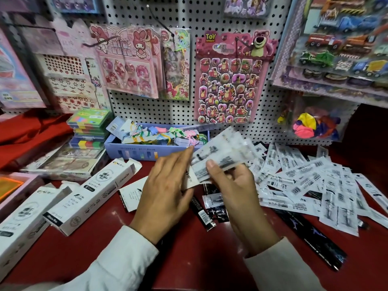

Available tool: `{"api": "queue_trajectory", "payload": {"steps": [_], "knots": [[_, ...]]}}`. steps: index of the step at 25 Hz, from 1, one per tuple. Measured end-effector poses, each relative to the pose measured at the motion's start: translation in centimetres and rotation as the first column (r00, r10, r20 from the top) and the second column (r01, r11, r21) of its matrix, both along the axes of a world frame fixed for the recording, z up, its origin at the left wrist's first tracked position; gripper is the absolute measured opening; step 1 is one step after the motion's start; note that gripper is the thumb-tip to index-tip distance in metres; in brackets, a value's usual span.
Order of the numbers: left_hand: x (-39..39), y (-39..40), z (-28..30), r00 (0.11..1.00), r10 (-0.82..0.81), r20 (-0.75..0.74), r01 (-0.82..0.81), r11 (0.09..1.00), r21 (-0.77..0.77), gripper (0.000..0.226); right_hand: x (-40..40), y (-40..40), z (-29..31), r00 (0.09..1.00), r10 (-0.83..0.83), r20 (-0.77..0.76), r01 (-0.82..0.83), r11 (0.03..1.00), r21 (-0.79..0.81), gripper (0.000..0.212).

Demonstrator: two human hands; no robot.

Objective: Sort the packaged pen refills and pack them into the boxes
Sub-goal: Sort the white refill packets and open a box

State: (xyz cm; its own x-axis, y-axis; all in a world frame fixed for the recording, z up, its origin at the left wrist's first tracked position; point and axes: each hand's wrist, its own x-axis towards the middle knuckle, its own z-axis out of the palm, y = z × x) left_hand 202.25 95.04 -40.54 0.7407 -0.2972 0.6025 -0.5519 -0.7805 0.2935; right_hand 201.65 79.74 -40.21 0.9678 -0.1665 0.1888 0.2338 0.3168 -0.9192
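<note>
My right hand point(237, 190) holds a small bundle of clear-white packaged pen refills point(222, 153) up above the red table, thumb on top. My left hand point(168, 185) is beside it, fingers spread, fingertips touching the bundle's left end. A large loose pile of white refill packets point(315, 185) lies to the right. Several black refill packets point(212, 208) lie under my hands. Two long white boxes with open end flaps lie at the left, one point(94, 194) nearer the middle, the other point(25, 223) at the far left. A flat white box point(131, 193) lies partly hidden under my left hand.
A lilac tray point(134, 151) of coloured ribbon items stands behind my hands. Stacked plastic cases point(90, 127) and flat packs sit at the back left. A pegboard with sticker sheets point(228, 80) rises behind. A long black box point(310, 234) lies at the right front.
</note>
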Motion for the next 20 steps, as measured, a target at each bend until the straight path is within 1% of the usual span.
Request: {"api": "queue_trajectory", "payload": {"steps": [2, 3, 4, 5, 6, 7, 9, 10, 11, 12, 13, 14, 15, 16, 17, 18, 19, 20], "knots": [[0.1, 0.1, 0.1, 1.000, 0.010, 0.000, -0.010, 1.000, -0.019, 0.088, 0.1, -0.4, 0.3, 0.998, -0.062, 0.025, 0.064, 0.996, -0.060, 0.021], [0.1, 0.1, 0.1, 1.000, 0.012, 0.004, -0.012, 1.000, -0.026, 0.089, 0.2, -0.8, 0.4, 0.995, -0.094, 0.041, 0.099, 0.986, -0.131, 0.020], [0.1, 0.1, 0.1, 1.000, 0.007, 0.005, -0.007, 1.000, -0.029, 0.089, 0.1, -1.0, 0.4, 0.995, -0.084, 0.060, 0.096, 0.966, -0.240, 0.015], [0.0, 0.1, 0.1, 1.000, -0.006, -0.001, 0.006, 1.000, -0.026, 0.089, 0.1, -1.0, 0.3, 0.997, -0.041, 0.068, 0.062, 0.934, -0.351, 0.012], [0.0, 0.0, 0.0, 1.000, -0.021, -0.007, 0.021, 1.000, -0.020, 0.089, -0.1, -0.8, 0.0, 0.998, -0.011, 0.069, 0.040, 0.902, -0.429, 0.012], [-0.1, 0.0, 0.0, 0.999, -0.032, -0.011, 0.032, 0.999, -0.018, 0.088, -0.1, -0.5, -0.2, 0.997, -0.032, 0.074, 0.062, 0.893, -0.446, 0.012], [0.0, 0.0, 0.0, 0.999, -0.050, 0.001, 0.050, 0.998, -0.039, 0.087, 0.0, -0.6, -0.4, 0.985, -0.142, 0.102, 0.170, 0.907, -0.385, 0.008], [0.0, 0.1, 0.1, 0.998, -0.056, 0.015, 0.056, 0.997, -0.048, 0.087, 0.1, -0.8, -0.4, 0.980, -0.154, 0.126, 0.193, 0.888, -0.417, 0.008], [0.0, 0.2, 0.0, 0.998, -0.061, 0.028, 0.063, 0.997, -0.046, 0.088, 0.2, -0.9, -0.3, 0.982, -0.111, 0.153, 0.175, 0.839, -0.516, 0.008], [0.0, 0.2, -0.1, 0.997, -0.072, 0.030, 0.073, 0.997, -0.031, 0.087, 0.2, -0.9, -0.4, 0.987, -0.034, 0.159, 0.127, 0.772, -0.623, 0.009], [0.0, 0.3, -0.3, 0.996, -0.081, 0.023, 0.081, 0.997, -0.004, 0.086, 0.2, -0.8, -0.5, 0.990, 0.047, 0.134, 0.061, 0.712, -0.699, 0.010], [0.2, 0.5, -0.6, 0.998, -0.069, 0.002, 0.069, 0.997, 0.034, 0.084, 0.3, -1.0, -0.6, 0.992, 0.098, 0.075, -0.012, 0.686, -0.727, 0.013], [0.4, 0.7, -1.0, 0.999, -0.025, -0.039, 0.028, 0.996, 0.084, 0.082, 0.5, -1.3, -0.4, 0.995, 0.101, 0.010, -0.063, 0.692, -0.719, 0.017], [0.9, 1.1, -1.2, 0.994, 0.051, -0.095, -0.036, 0.988, 0.147, 0.082, 0.8, -2.2, -0.1, 0.997, 0.063, -0.046, -0.078, 0.721, -0.689, 0.019], [1.6, 1.6, -1.4, 0.974, 0.149, -0.169, -0.108, 0.967, 0.229, 0.083, 1.1, -3.3, 0.3, 0.996, 0.001, -0.084, -0.056, 0.757, -0.651, 0.021], [2.4, 2.0, -1.6, 0.935, 0.261, -0.242, -0.178, 0.932, 0.317, 0.082, 1.4, -5.0, 0.6, 0.992, -0.068, -0.104, -0.010, 0.791, -0.612, 0.023], [2.9, 2.3, -1.7, 0.884, 0.368, -0.287, -0.239, 0.886, 0.398, 0.079, 1.5, -6.8, 0.9, 0.984, -0.134, -0.114, 0.042, 0.808, -0.587, 0.024], [3.3, 2.2, -1.7, 0.851, 0.435, -0.293, -0.279, 0.849, 0.449, 0.073, 1.5, -8.7, 1.0, 0.974, -0.190, -0.121, 0.084, 0.807, -0.585, 0.025]]}}
